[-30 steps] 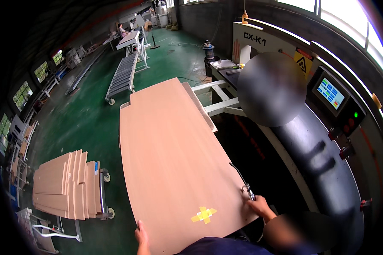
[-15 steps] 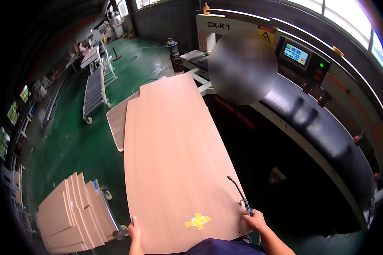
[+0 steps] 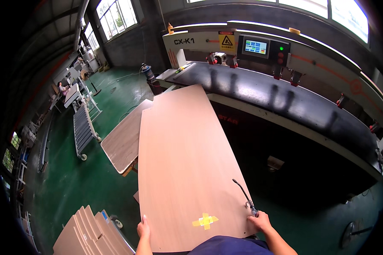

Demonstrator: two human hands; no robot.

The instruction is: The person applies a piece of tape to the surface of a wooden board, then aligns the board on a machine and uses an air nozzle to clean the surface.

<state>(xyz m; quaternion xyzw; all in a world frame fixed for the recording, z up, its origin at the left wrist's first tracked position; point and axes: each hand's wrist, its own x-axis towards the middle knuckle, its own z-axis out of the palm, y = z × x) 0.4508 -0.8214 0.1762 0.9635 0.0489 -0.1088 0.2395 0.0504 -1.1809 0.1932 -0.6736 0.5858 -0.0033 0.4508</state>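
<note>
A long light-brown wooden board (image 3: 178,153) lies lengthwise in front of me, its near end at my waist. My left hand (image 3: 144,230) grips its left edge near the close corner, thumb on top and fingers hidden beneath. At the right edge, my right hand (image 3: 261,222) is closed around a dark air blow gun (image 3: 252,208) with a thin bent nozzle, while touching the board. Crossed yellow tape (image 3: 205,221) is stuck on the near part of the surface. The board's far end reaches close to the machine's left corner.
A long machine with a black bed (image 3: 259,91) and a lit control screen (image 3: 255,46) spans the right. Under the board's left side lies a greyish-brown panel (image 3: 125,138). Stacked panels (image 3: 87,233) stand lower left; a roller conveyor (image 3: 87,129) and a seated person (image 3: 63,88) are farther off.
My view has turned to the right, showing more of the machine. The board has shifted right off the panel below, which shows more. Both hands keep their holds.
</note>
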